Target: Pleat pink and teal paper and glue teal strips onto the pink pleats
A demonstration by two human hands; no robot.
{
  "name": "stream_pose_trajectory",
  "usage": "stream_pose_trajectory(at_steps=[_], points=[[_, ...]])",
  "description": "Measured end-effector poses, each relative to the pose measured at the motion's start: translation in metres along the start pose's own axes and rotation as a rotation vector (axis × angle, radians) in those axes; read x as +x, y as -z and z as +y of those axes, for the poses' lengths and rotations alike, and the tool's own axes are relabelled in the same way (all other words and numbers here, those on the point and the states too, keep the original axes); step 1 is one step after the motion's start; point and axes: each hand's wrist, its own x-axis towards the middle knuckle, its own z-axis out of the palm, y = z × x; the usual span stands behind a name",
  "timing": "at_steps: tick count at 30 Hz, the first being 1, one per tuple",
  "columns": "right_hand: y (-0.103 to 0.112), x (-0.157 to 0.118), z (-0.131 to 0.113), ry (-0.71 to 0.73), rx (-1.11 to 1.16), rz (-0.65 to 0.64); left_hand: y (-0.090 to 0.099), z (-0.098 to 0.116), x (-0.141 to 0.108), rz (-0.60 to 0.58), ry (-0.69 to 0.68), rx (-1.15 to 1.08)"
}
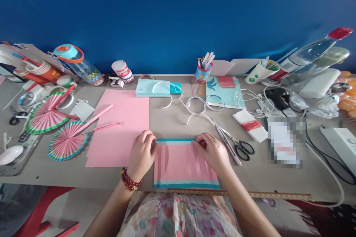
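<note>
A pink paper sheet (183, 163) with teal and pale blue strips along its far and near edges lies flat at the table's front. My left hand (143, 153) pinches its far left corner, thumb and fingers closed. My right hand (213, 152) grips the far edge nearer the right corner, its fingers also closed. Larger pink sheets (119, 129) lie just left of my left hand. Beyond the right hand are a utility knife (228, 142) and black-handled scissors (243, 150).
Two pleated paper fans (69, 139) rest at left. Tape rolls (196, 105) and a stack of light blue paper (152, 87) lie farther back. A pen cup (203, 72) stands by the blue wall (178, 18). Cables (253, 103), bottles (308, 53) and a power strip (339, 146) crowd the right.
</note>
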Motion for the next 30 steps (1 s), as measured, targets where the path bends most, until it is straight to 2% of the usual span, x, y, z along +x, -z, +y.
stream_pose_trajectory(at_steps=[19, 27, 30], points=[[0.006, -0.002, 0.001, -0.005, 0.029, -0.051, 0.008, -0.006, 0.008, -0.056, -0.092, 0.112], [0.01, -0.002, 0.001, 0.011, 0.013, -0.077, 0.006, -0.011, 0.004, -0.027, -0.122, 0.051], [0.01, -0.002, 0.001, 0.008, 0.019, -0.076, 0.005, -0.016, 0.003, -0.043, -0.172, 0.014]])
